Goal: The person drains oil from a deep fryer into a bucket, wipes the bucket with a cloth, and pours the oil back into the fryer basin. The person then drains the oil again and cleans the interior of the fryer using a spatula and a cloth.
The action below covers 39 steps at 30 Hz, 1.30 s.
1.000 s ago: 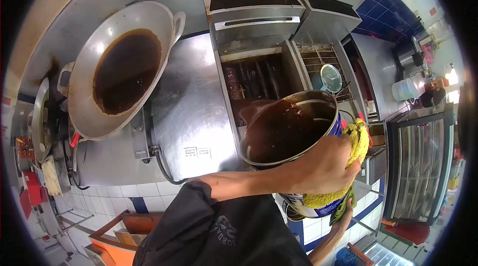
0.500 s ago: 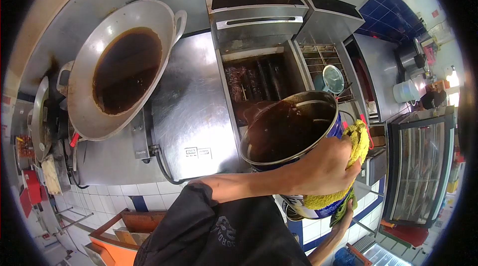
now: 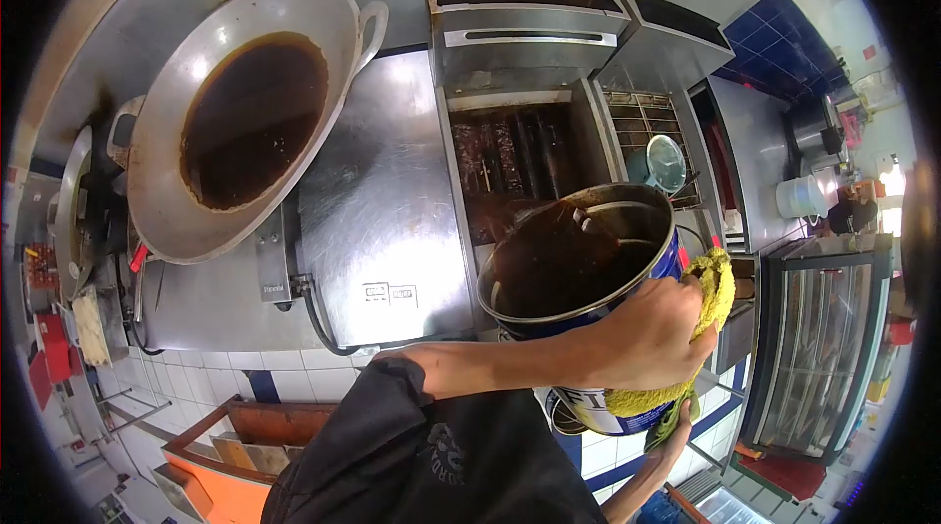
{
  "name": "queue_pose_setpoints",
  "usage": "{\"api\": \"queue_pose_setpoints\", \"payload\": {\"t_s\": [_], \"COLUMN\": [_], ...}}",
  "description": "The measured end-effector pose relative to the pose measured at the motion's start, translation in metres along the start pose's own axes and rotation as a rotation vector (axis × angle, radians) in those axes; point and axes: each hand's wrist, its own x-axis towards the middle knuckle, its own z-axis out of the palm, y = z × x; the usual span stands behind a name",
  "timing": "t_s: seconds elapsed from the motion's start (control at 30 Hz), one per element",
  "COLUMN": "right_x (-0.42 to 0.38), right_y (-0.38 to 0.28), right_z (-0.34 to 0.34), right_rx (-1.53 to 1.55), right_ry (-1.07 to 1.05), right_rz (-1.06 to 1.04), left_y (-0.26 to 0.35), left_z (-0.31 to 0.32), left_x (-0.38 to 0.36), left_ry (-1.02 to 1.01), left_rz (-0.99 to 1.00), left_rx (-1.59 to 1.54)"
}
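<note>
A large metal tin (image 3: 627, 303) with a blue label is tilted over the fryer well (image 3: 529, 156). Dark oil (image 3: 559, 264) lies inside it, and a brown stream seems to run over its far lip into the well. My left hand (image 3: 662, 328) is closed on a yellow cloth (image 3: 714, 299) pressed to the tin's side. Lower down, my right hand (image 3: 674, 438) grips a green cloth (image 3: 667, 423) against the tin's base; its fingers are partly hidden.
A big wok (image 3: 162, 215) of dark liquid stands left of a steel counter top (image 3: 382, 200). A clear pitcher (image 3: 662, 166) sits on a wire rack (image 3: 637, 122) beside the fryer. A glass display cabinet (image 3: 823, 348) stands at right.
The view has shifted slightly. Both hands keep their hold on the tin through the cloths, and the oil surface inside has dropped a little, showing more of the inner wall.
</note>
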Motion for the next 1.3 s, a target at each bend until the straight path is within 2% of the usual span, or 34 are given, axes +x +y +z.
{"api": "queue_pose_setpoints", "payload": {"t_s": [0.37,0.83,1.07,1.3], "right_x": [0.0,-0.001,0.001,-0.015], "right_y": [0.001,0.0,-0.002,-0.01], "right_z": [0.0,0.008,0.004,0.029], "right_rx": [0.029,-0.012,-0.053,-0.05], "right_ry": [-0.07,0.001,-0.04,0.004], "right_rz": [-0.011,-0.035,-0.002,-0.022], "left_y": [-0.004,-0.01,-0.008,-0.01], "left_z": [-0.005,-0.011,-0.016,-0.016], "left_x": [0.001,0.004,0.007,0.007], "left_ry": [-0.024,-0.028,-0.081,-0.083], "left_rz": [-0.023,-0.045,-0.102,-0.084], "left_rx": [-0.04,-0.066,-0.099,-0.126]}}
